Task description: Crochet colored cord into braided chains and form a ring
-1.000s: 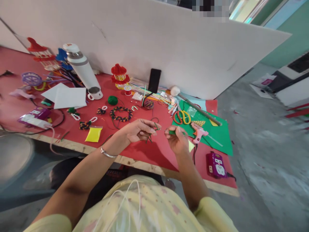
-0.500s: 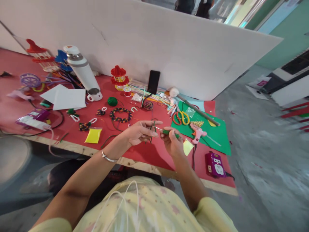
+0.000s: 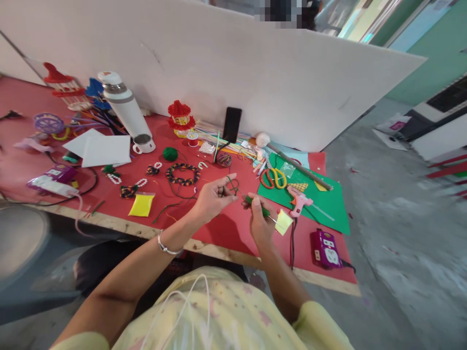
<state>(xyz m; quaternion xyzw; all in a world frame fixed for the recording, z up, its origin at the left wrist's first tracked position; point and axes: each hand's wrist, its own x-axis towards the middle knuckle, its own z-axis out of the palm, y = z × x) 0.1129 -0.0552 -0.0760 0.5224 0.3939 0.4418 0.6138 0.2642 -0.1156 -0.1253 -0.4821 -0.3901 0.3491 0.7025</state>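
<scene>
Above the red tabletop, my left hand [image 3: 209, 201] is pinched on a loop of dark green yarn [image 3: 233, 184], which stands out past the fingertips. Just to its right, my right hand [image 3: 260, 223] grips a green-handled crochet hook [image 3: 261, 209] with a metal shaft showing below the hand. The hook's tip points at the yarn; whether it touches the loop is too small to tell. Beyond my hands lie a multicoloured yarn ball [image 3: 224, 159] and a green yarn ball [image 3: 170, 154]. A braided yarn ring [image 3: 183, 174] rests left of my left hand.
On the right are yellow and red-handled scissors [image 3: 279, 178], a pink glue gun [image 3: 299, 203] and a purple power socket [image 3: 326, 249]. A phone [image 3: 232, 125] leans on the white board [image 3: 204, 63]. A flask [image 3: 126, 109], cup [image 3: 143, 144] and yellow packet [image 3: 140, 204] are at left.
The hook has tilted and drawn back from the yarn, its lower shaft now exposed. My left fingers have curled from a stretched pose, and the green loop looks wider.
</scene>
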